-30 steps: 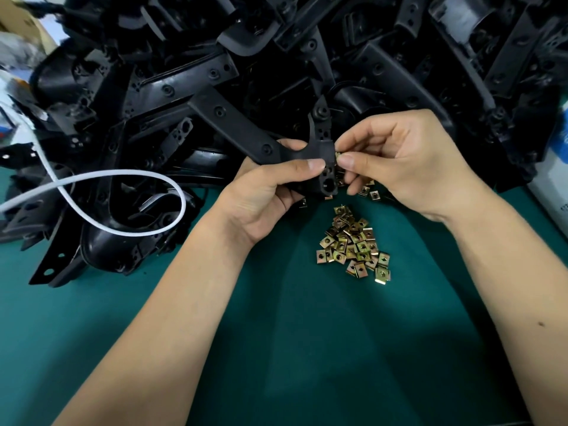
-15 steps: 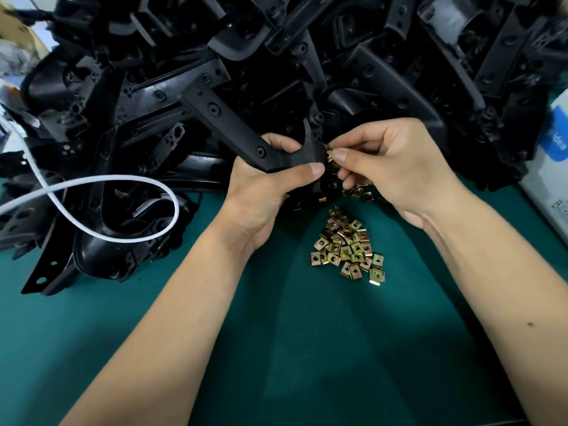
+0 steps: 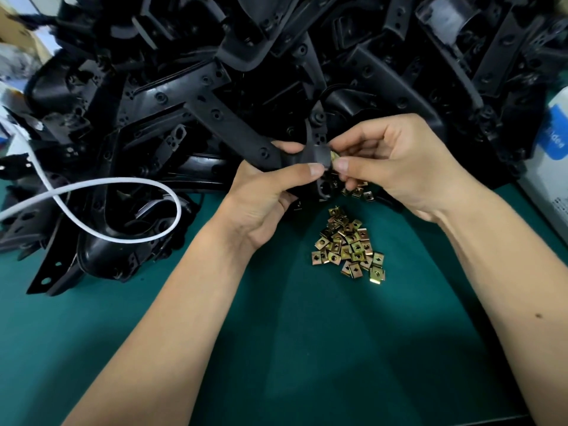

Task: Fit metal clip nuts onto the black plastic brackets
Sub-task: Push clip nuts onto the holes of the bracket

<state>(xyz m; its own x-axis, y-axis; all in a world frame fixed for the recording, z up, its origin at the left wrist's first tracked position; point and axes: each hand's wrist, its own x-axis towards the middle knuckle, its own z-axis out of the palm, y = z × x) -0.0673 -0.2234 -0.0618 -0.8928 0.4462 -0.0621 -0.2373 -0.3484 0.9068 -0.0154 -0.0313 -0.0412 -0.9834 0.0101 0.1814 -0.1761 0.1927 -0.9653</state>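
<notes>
My left hand (image 3: 267,195) grips a long black plastic bracket (image 3: 233,130) near its forked end, thumb on top. My right hand (image 3: 396,167) pinches a small brass-coloured clip nut (image 3: 334,155) between thumb and forefinger, right against the bracket's edge tab. Whether the nut is seated on the tab I cannot tell. A heap of several loose clip nuts (image 3: 349,244) lies on the green mat (image 3: 292,348) just below both hands.
A large pile of black plastic brackets (image 3: 307,56) fills the back of the mat. A white cable (image 3: 123,210) loops over the pile at left. A white and blue box (image 3: 553,155) stands at the right edge. A few stray nuts (image 3: 359,192) lie under my right hand.
Both hands with the bracket and nut drifted slightly up and left in view. The right thumb and forefinger stay pinched on the nut at the bracket's edge.
</notes>
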